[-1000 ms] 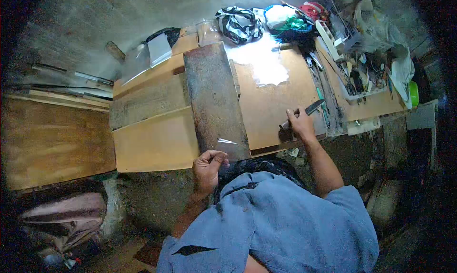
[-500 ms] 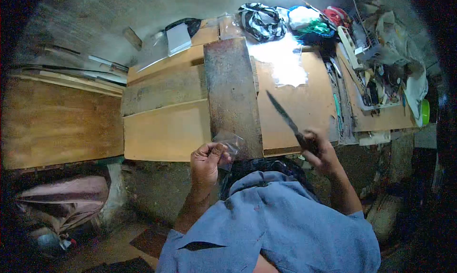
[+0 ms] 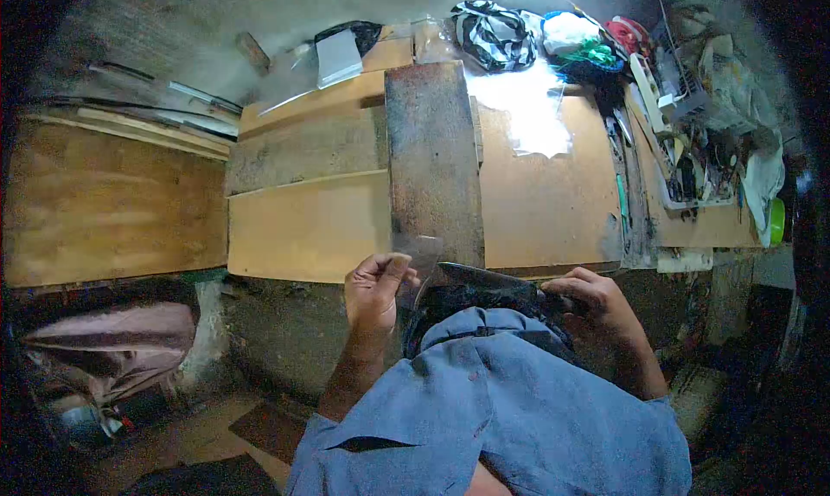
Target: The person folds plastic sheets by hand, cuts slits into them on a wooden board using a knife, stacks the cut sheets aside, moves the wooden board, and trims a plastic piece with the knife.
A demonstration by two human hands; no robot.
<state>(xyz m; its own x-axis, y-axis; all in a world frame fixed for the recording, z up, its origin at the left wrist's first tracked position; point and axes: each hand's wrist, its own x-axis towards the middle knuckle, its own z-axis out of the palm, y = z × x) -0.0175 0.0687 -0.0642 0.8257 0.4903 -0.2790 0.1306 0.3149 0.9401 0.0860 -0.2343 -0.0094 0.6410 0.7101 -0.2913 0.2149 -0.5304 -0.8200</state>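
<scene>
My left hand point(image 3: 373, 290) pinches a piece of clear plastic point(image 3: 423, 250) between thumb and fingers, just over the near end of a dark worn board point(image 3: 434, 159). In my right hand point(image 3: 593, 297) is a knife point(image 3: 486, 277), its handle wrapped by the fingers. The blade points left across the front of my body, with its tip close to the plastic. Whether the tip touches the plastic I cannot tell.
Pale wooden panels point(image 3: 311, 224) make up the bench top. A black-and-white bag point(image 3: 494, 36) and a white-and-green bundle point(image 3: 577, 39) lie at the back. A tray of tools point(image 3: 692, 180) stands at the right. Brown cloth point(image 3: 121, 345) hangs at lower left.
The knife has come down from above the bench and swung level, its tip now pointing left near the plastic. My left hand has stayed nearly in place, still pinching.
</scene>
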